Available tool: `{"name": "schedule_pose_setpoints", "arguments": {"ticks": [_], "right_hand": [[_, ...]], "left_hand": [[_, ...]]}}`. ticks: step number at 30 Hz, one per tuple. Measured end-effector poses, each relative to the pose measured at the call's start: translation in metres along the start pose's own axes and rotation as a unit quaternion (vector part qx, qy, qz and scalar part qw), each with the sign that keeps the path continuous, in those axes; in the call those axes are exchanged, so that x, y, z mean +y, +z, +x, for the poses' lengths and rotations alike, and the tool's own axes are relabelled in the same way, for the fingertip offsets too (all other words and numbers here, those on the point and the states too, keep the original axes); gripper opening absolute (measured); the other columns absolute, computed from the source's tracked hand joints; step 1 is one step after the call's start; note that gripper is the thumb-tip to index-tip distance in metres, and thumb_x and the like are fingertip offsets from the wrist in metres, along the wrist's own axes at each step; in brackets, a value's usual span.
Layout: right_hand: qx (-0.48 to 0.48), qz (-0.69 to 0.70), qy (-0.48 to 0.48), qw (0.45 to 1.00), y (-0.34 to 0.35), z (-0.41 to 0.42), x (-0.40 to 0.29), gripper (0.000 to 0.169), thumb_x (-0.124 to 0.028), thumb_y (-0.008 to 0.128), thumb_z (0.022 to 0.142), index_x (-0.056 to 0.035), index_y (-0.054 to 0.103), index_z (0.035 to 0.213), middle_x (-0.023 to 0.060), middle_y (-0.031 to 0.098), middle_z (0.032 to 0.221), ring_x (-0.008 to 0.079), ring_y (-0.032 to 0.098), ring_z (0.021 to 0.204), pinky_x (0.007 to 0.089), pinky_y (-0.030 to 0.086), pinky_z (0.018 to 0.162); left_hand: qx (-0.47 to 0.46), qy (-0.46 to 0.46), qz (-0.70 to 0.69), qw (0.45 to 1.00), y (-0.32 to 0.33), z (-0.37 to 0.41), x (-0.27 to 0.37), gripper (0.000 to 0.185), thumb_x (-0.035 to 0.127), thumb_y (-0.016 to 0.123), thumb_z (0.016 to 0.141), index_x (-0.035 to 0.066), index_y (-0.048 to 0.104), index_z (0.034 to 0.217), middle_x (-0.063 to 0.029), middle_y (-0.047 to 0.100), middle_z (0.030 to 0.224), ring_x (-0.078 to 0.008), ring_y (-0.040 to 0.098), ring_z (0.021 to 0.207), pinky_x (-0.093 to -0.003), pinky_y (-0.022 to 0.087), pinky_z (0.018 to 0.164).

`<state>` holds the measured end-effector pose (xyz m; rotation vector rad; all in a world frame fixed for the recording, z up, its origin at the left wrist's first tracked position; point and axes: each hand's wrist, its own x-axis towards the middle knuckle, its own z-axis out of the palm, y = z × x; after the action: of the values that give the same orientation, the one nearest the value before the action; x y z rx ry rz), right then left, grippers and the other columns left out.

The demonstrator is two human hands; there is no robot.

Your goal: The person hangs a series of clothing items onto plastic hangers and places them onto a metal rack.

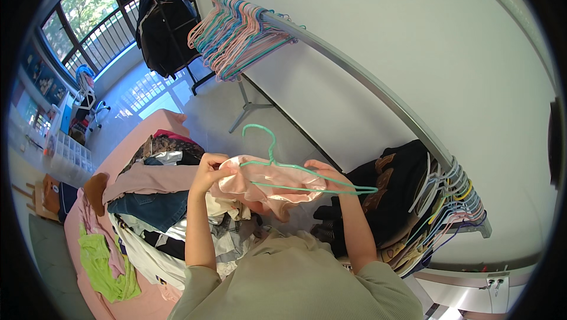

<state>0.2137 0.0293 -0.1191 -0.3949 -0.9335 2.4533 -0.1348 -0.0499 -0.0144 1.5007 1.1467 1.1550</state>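
A pale pink satin garment (230, 182) stretches between my two hands in front of my chest. Its left edge is pinched in my left hand (208, 173), close to one shoulder of a mint-green coated hanger (271, 145). That hanger's hook points up and away from me, and its left end is inside the garment. Its right end sticks out past the cloth, crossing in front of my right hand (330, 176). My right hand has the garment's other edge, with the fingers partly hidden by the hanger and cloth.
A metal clothes rail (354, 65) runs along the wall. Bunched coloured hangers (243, 41) fill its far end, and hung clothes (385, 178) its near end. Left, a pink-covered bed (146, 298) bears heaped clothes (150, 209). Dark garments (168, 32) hang near the window.
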Motion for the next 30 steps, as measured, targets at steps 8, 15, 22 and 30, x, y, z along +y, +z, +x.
{"name": "schedule_pose_setpoints", "arguments": {"ticks": [8, 15, 22, 30], "right_hand": [[0.221, -0.286, -0.058, 0.931, 0.01, 0.022, 0.021, 0.025, -0.017, 0.053, 0.089, -0.0077, 0.052, 0.112, 0.001, 0.055, 0.105, 0.0118, 0.054, 0.097, 0.0244, 0.043, 0.081], [0.215, -0.56, -0.297, 0.743, 0.039, 0.045, 0.05, 0.046, -0.015, 0.064, 0.079, -0.0066, 0.049, 0.122, 0.0108, 0.039, 0.133, 0.0277, 0.043, 0.118, 0.0358, 0.041, 0.092], [0.286, -0.554, -0.259, 0.738, 0.02, 0.067, 0.089, 0.044, -0.012, 0.064, 0.078, -0.0049, 0.05, 0.12, 0.0118, 0.061, 0.092, 0.019, 0.06, 0.081, 0.0303, 0.048, 0.068], [0.194, -0.295, -0.175, 0.919, 0.005, 0.041, 0.049, 0.044, -0.003, 0.072, 0.07, -0.0043, 0.056, 0.111, -0.0004, 0.062, 0.079, 0.0061, 0.055, 0.07, 0.021, 0.043, 0.059]], "left_hand": [[0.071, -0.042, -0.064, 0.995, 0.018, 0.001, -0.005, 0.015, 0.007, 0.069, 0.071, -0.003, 0.059, 0.066, 0.0043, 0.051, 0.06, -0.0028, 0.043, 0.059, -0.0208, 0.032, 0.052], [0.057, -0.037, -0.064, 0.996, 0.031, 0.004, 0.006, 0.014, 0.006, 0.068, 0.072, -0.003, 0.059, 0.066, 0.0044, 0.051, 0.06, -0.0024, 0.042, 0.059, -0.0208, 0.031, 0.052], [0.047, -0.035, -0.067, 0.996, 0.036, 0.007, 0.018, 0.015, 0.006, 0.068, 0.072, -0.003, 0.059, 0.066, 0.0046, 0.051, 0.059, -0.0023, 0.042, 0.059, -0.0209, 0.031, 0.051], [0.084, -0.058, -0.069, 0.992, 0.015, -0.006, 0.012, 0.01, 0.006, 0.069, 0.072, -0.004, 0.066, 0.075, 0.0024, 0.058, 0.065, -0.0033, 0.049, 0.062, -0.0191, 0.037, 0.056]]}}
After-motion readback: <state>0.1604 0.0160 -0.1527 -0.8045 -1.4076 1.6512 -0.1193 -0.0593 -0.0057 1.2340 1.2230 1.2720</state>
